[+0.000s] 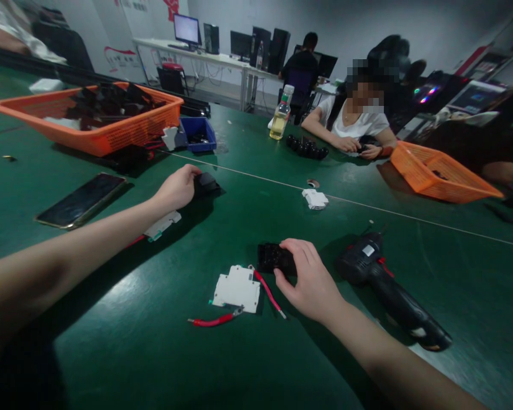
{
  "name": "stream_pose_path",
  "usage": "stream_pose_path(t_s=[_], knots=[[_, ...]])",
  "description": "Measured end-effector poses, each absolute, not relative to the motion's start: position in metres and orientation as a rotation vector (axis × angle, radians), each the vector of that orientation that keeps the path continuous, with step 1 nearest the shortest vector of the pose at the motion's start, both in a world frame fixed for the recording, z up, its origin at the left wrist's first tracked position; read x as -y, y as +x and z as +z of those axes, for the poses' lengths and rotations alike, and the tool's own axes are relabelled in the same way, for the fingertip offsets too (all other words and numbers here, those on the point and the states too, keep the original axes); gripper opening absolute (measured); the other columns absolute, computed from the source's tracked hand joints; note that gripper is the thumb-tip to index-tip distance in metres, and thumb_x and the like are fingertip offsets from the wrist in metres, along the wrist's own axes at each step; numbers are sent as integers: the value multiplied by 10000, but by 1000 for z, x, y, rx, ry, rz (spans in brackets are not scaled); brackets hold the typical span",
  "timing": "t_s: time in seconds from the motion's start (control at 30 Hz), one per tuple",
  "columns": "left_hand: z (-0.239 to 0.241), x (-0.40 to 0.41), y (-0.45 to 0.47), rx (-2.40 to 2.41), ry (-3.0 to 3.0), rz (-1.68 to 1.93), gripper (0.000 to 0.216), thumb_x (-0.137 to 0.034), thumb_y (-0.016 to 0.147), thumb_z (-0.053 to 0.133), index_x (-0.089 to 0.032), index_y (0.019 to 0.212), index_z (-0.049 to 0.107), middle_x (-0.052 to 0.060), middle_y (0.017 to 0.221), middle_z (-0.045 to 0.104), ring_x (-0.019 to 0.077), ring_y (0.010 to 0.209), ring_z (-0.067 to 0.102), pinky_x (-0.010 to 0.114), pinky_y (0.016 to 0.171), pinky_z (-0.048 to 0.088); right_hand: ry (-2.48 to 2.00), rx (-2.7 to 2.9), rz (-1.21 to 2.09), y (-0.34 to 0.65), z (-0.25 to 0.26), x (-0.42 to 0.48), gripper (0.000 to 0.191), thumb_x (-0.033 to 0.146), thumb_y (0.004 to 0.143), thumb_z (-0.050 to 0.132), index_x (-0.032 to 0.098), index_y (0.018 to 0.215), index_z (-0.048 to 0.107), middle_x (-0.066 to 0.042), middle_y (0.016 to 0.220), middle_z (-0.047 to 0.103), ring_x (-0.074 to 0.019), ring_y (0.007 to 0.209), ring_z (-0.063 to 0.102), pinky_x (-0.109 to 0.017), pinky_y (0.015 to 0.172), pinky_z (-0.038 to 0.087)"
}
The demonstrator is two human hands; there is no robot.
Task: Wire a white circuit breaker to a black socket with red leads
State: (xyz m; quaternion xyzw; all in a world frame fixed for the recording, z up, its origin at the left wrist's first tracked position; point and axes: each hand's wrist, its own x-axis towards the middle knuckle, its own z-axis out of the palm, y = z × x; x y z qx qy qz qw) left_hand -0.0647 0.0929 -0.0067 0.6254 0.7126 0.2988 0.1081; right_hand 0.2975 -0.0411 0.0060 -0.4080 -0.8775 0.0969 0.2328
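Observation:
My left hand (178, 187) is closed on a black plastic housing part (206, 185) on the green table, left of centre. Nearer to me, my right hand (308, 276) grips a second black housing piece (268, 258), its open inner side partly in view. Just left of that piece lies a white circuit breaker (237, 289) with two red wires (218, 320) attached. Another white breaker (165, 225) with a red wire sits partly hidden behind my left forearm. To the right of my right hand rests a black power screwdriver (370, 265).
An orange basket (106, 139) of black parts stands at the left, beside a blue bin (202, 139). A phone (83, 199) lies in front of it. Farther off are a white part (315, 199), a bottle (280, 115), another orange basket (444, 176) and a seated person (359, 125).

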Motion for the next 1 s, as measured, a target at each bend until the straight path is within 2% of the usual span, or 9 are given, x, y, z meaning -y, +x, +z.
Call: stream_pose_path(t_s=[0.3,0.47,0.6,0.67,0.87,1.0], knots=[[0,-85,-62,-2074,1796,937,304,-244,907,406,-213,1117,623,87,1152,687,258,1036,621,374,882,482,-1136,2406,288,298,7,42,390,219,876,574,163,1249,477,-150,1214,576,-306,1162,515,-517,994,484],[2,-79,-59,-2100,1932,912,332,-219,956,321,-146,1155,576,113,1158,664,227,1048,597,375,919,470,-1129,2406,291,298,7,42,384,221,879,572,163,1245,473,-146,1219,570,-303,1175,507,-514,1003,478],[5,-78,-55,-2083,2049,830,367,-169,927,306,-113,1194,551,129,1209,628,234,1108,579,377,969,466,-1142,2403,305,298,8,42,375,223,882,564,171,1243,476,-146,1222,571,-308,1176,511,-522,997,481],[5,-77,-53,-2103,2049,782,384,-200,912,330,-129,1224,542,130,1232,619,250,1124,581,379,982,468,-1141,2399,304,297,8,42,375,221,880,563,179,1242,477,-145,1220,574,-312,1175,514,-535,993,480],[8,-71,-45,-2162,2109,615,530,-469,883,421,-156,1304,497,141,1288,576,307,1131,586,429,983,481,-1133,2402,294,297,9,42,372,216,879,562,176,1238,473,-148,1218,572,-313,1173,512,-539,999,474],[8,-66,-44,-2139,2214,532,613,-430,817,496,-144,1357,452,160,1317,536,319,1168,563,427,995,479,-1123,2401,282,297,8,42,383,208,873,569,165,1241,470,-151,1214,570,-306,1164,511,-530,1002,474]])
